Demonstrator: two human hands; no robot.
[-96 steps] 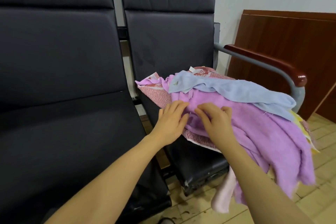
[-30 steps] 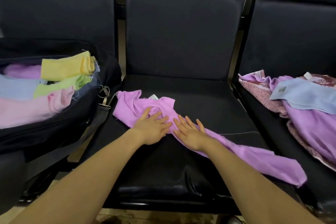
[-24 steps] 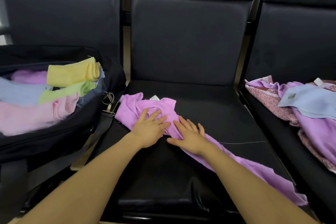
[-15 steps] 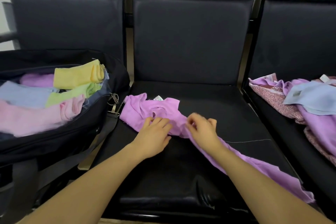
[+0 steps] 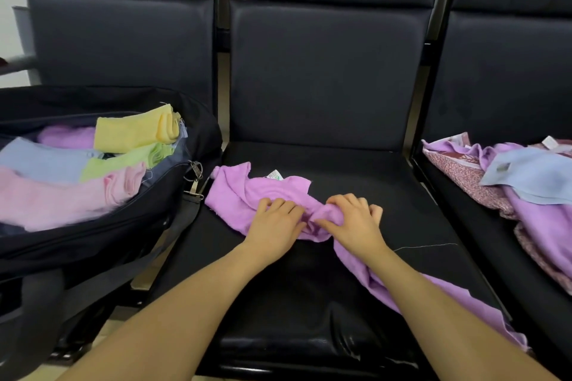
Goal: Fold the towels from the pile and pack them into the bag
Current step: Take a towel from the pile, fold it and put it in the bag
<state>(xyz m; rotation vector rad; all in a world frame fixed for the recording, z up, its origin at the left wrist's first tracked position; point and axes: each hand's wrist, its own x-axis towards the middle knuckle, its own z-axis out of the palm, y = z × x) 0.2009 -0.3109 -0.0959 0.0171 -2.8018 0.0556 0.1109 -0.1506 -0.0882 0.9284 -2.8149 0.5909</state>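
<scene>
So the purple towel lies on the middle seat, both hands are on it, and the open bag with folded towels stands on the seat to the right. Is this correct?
Not quite. In the head view the bag stands on the seat to the left; the unfolded pile is on the right. The purple towel does lie on the middle seat, with the left hand and right hand on it.

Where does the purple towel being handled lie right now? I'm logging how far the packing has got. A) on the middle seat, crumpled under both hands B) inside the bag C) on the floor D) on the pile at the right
A: the purple towel lies bunched on the middle seat, with the left hand and right hand gripping it, between the bag and the pile.
</scene>
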